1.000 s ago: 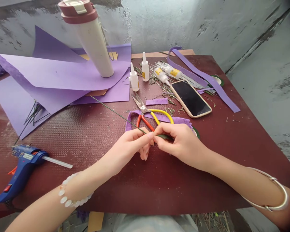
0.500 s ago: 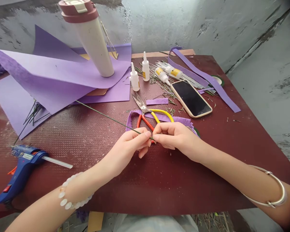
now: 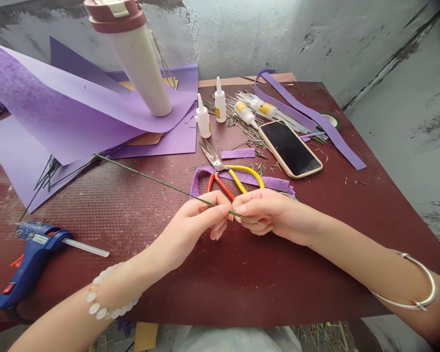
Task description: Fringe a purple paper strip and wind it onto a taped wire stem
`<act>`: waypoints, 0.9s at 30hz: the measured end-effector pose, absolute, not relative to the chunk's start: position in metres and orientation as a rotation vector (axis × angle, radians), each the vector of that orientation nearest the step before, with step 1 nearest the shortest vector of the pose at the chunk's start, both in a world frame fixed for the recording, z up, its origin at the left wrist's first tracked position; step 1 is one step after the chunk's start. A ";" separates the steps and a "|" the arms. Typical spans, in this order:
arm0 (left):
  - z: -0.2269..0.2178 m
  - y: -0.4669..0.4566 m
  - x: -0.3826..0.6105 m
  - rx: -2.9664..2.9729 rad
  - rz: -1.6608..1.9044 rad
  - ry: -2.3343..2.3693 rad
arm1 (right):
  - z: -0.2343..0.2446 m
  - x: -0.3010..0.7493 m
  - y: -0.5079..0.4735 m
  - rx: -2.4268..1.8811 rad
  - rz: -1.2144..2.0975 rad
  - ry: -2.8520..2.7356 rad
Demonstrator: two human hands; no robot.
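Grey stained concrete wall (image 3: pixel 264 39) stands behind a dark red textured worktop (image 3: pixel 242 283), and a person works at its front edge, with both bare hands near the middle. The left grip (image 3: pixel 194 227) and the right grip (image 3: pixel 275 215) are both narrow: in each hand, the thumb and fingers are closed on one thin dark green wire stem (image 3: pixel 150 177), and the two hands meet almost fingertip to fingertip. The stem is held above the worktop. Its long axis goes from the hands up and to the left, and its free end finishes just beside the lilac paper. The left grip is nearer to this free end, while the other end goes into the right fingers and is partly hidden there.

Just behind the hands, red-and-yellow-handled scissors (image 3: pixel 212 157) lie on a curved purple paper strip with fringed edge (image 3: pixel 275 184). Toward the back edge are two white glue bottles (image 3: pixel 203 122), a phone in a tan case (image 3: pixel 289 149) and a long purple paper strip (image 3: pixel 308 117). At the back-left corner, large lilac paper sheets (image 3: pixel 77 112) lie under a white tumbler with maroon lid (image 3: pixel 139 68). Near the front-left corner lies a blue hot glue gun (image 3: pixel 33 259).
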State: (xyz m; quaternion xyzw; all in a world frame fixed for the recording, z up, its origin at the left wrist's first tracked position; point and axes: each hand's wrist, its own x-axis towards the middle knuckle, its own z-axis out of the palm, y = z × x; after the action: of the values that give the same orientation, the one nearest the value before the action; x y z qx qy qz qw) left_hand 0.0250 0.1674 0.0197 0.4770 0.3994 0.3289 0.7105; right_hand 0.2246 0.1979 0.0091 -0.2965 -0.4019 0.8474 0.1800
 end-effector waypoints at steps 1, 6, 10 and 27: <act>0.019 0.167 0.025 1.052 0.730 0.879 | 0.008 0.225 0.198 -0.833 2.396 -1.133; 0.020 0.168 0.025 1.031 0.731 0.868 | 0.006 0.225 0.198 -0.790 2.401 -1.126; 0.021 0.170 0.025 1.013 0.712 0.874 | 0.007 0.225 0.198 -0.766 2.399 -1.125; 0.023 0.170 0.024 1.045 0.696 0.839 | 0.008 0.224 0.195 -0.769 2.400 -1.169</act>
State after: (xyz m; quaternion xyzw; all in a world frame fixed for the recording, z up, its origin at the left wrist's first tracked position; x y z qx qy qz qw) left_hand 0.0238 0.1696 0.0227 0.4741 0.3808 0.3158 0.7284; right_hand 0.2244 0.1951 0.0082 -0.2724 -0.4137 0.8497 0.1808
